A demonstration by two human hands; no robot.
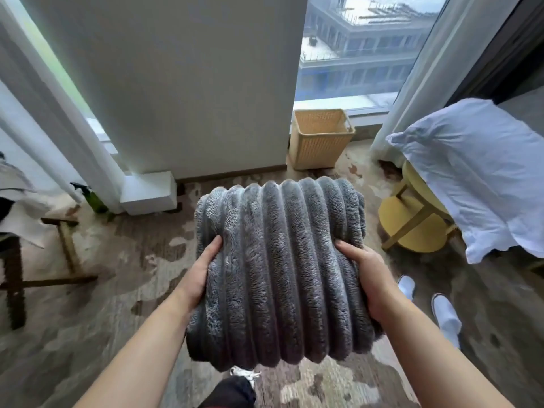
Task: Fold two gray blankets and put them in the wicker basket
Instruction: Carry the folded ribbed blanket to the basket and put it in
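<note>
A folded gray blanket [279, 272], thick and ribbed, is held in the air in front of me above the carpet. My left hand [200, 275] grips its left side and my right hand [371, 278] grips its right side, thumbs on top. The wicker basket [321, 139], tan and open-topped, stands on the floor ahead by the window, beside the white pillar. Its inside looks empty from here. Only this one blanket is in view.
A wide white pillar [188, 83] rises ahead at left of the basket. A yellow round side table [412, 222] and a white pillow [482, 178] are at right. White slippers [441, 307] lie near my right arm. A green spray bottle [92, 198] stands at left.
</note>
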